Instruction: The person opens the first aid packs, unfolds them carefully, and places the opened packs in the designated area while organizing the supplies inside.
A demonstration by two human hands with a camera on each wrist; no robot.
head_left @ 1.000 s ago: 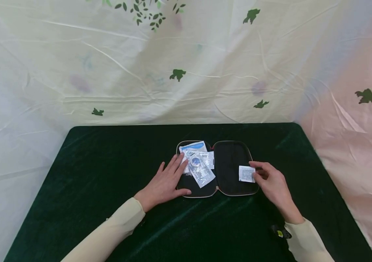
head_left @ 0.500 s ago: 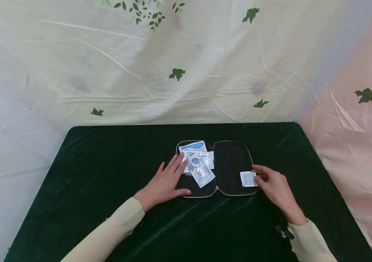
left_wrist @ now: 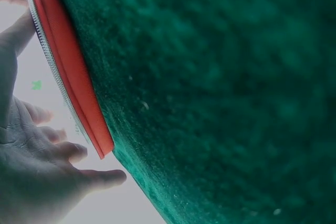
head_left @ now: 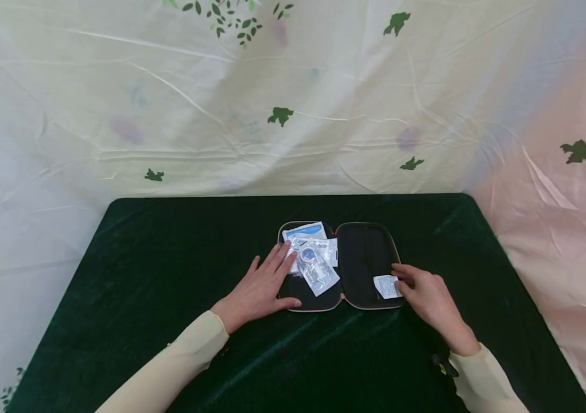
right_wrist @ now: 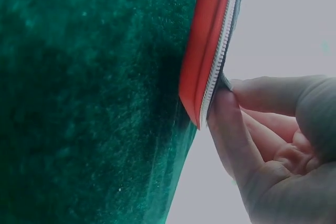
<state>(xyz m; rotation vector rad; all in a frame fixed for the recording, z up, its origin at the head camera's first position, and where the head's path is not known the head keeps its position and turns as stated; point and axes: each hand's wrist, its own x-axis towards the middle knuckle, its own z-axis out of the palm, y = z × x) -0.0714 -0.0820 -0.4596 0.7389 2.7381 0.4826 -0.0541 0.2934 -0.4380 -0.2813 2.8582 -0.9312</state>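
Note:
An unfolded zip case [head_left: 367,246] lies on the table, black inside, its outside red with a pale zipper in the wrist views. Several clear and white sealed packets [head_left: 317,272] are piled in its left half. My left hand [head_left: 259,287] rests with straight, spread fingers over the left half's edge, fingertips at the packets. Over the right half's lower right corner, my right hand [head_left: 429,298] pinches a small white printed packet [head_left: 387,286] between thumb and fingers. In the right wrist view only a sliver of that packet shows, at the fingertips by the zipper.
A dark green velvet cloth [head_left: 179,246] covers the table. Behind it hangs a pale curtain [head_left: 194,115] with green leaf prints, continuing down both sides. A small dark object [head_left: 443,365] sits by the right sleeve.
The right hand has moved the small white packet toward the near side of the case's right half, then slightly left, and the packet has tilted. The left hand has stayed put.

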